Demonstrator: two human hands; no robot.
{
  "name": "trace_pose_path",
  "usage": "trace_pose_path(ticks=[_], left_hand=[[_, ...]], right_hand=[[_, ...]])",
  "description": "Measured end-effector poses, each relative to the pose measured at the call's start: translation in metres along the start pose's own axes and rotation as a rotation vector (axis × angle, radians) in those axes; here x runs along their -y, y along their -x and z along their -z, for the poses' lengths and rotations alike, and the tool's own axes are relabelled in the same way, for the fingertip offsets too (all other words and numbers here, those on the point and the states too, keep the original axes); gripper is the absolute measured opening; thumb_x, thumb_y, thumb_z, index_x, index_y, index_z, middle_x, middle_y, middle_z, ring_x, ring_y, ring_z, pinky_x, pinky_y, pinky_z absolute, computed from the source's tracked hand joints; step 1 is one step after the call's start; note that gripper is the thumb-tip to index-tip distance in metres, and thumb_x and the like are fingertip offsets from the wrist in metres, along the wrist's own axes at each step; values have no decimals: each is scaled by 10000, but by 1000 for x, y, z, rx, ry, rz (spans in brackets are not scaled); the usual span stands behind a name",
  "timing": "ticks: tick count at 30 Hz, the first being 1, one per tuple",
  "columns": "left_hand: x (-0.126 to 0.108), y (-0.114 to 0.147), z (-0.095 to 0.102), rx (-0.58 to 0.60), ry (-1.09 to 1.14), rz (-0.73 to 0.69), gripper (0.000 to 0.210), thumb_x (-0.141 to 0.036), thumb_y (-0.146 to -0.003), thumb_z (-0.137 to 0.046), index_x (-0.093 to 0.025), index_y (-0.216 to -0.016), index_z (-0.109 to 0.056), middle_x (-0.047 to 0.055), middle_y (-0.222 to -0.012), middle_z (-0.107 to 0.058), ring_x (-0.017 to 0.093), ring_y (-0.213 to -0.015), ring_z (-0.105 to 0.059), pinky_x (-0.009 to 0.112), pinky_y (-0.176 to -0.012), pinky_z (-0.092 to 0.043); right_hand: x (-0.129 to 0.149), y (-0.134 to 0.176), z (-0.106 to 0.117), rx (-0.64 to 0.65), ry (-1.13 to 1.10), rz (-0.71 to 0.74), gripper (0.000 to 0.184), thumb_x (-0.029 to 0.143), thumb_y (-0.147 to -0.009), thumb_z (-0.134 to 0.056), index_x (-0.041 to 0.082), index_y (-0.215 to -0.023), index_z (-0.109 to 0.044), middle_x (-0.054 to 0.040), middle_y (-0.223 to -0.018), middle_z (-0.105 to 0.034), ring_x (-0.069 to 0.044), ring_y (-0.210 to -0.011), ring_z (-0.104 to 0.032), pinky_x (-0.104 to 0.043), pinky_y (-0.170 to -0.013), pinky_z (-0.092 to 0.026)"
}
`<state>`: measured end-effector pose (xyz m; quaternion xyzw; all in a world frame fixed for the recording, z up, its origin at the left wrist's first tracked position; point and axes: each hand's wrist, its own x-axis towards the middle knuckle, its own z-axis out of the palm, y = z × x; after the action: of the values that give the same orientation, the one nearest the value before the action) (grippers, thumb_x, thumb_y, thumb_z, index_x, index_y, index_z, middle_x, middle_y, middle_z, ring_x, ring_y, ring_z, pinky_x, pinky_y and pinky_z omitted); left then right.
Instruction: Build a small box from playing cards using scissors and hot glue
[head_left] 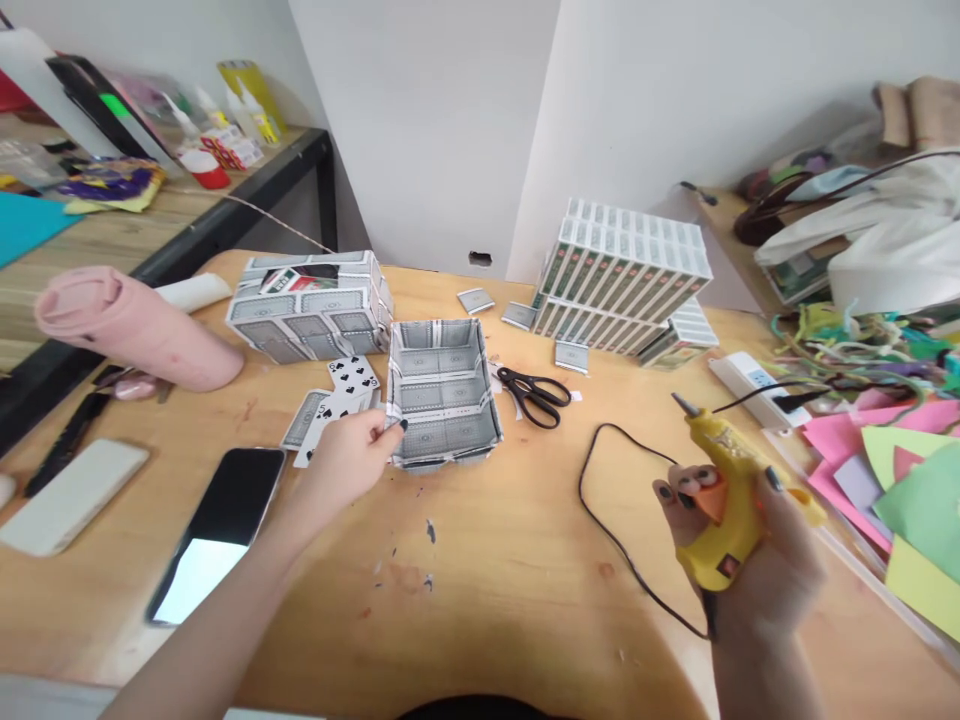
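Note:
My left hand (352, 455) grips the near left rim of an open box made of playing cards (441, 395), thumb over the edge. The box rests on the wooden table with its patterned card backs showing inside. In my right hand (776, 560) is a yellow hot glue gun (731, 490), held to the right of the box with its nozzle pointing up and left. Loose playing cards (352, 378) lie beside my left hand, some face up. Black scissors (536, 395) lie just right of the box.
A larger card-covered box (307, 315) and a pink roll (135, 330) stand at the left. Stacked card packs (622, 270) rise at the back right. A phone (225, 530), a white power bank (75, 495), a power strip (757, 385) and coloured paper (862, 430) lie around. The glue gun's cord (592, 510) loops over the table.

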<state>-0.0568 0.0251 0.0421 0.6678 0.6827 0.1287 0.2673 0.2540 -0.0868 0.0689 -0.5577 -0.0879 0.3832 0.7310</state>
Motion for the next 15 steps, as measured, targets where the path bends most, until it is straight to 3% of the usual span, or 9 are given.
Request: trace_pose_path(ticks=[3, 7, 10, 15], left_hand=[[-10, -3, -13, -10, 59, -2, 333, -354, -736, -473, -207, -492, -301, -45, -428, -363, 126, -457, -354, 259, -507, -246], [-22, -4, -29, -11, 103, 3, 322, -340, -736, -469, -208, -490, -308, -42, -430, -391, 126, -451, -371, 259, -492, -239], [-25, -3, -35, -28, 135, 0, 311, -324, -732, -470, -206, -493, -309, -44, -429, -377, 124, -456, -363, 257, -497, -233], [-25, 1, -40, -65, 186, -3, 307, -306, -738, -461, -202, -493, -307, -45, -430, -382, 120, -466, -363, 254, -501, -234]], right_hand=[[-7, 2, 3, 166, 128, 23, 243, 395, -772, -585, 175, -714, -671, -19, -663, -597, -151, -683, -583, -292, -692, -511], [-13, 16, -1, 521, 537, -12, 292, 446, -774, -638, 164, -731, -704, -61, -716, -661, -196, -724, -624, -295, -658, -507], [-16, 29, -17, 786, 777, -58, 297, 459, -808, -618, 182, -738, -698, -44, -706, -651, -189, -701, -623, -270, -580, -487], [-27, 35, -47, 892, 972, -2, 397, 513, -851, -533, 177, -665, -633, -17, -621, -582, -130, -544, -537, -230, -458, -402]])
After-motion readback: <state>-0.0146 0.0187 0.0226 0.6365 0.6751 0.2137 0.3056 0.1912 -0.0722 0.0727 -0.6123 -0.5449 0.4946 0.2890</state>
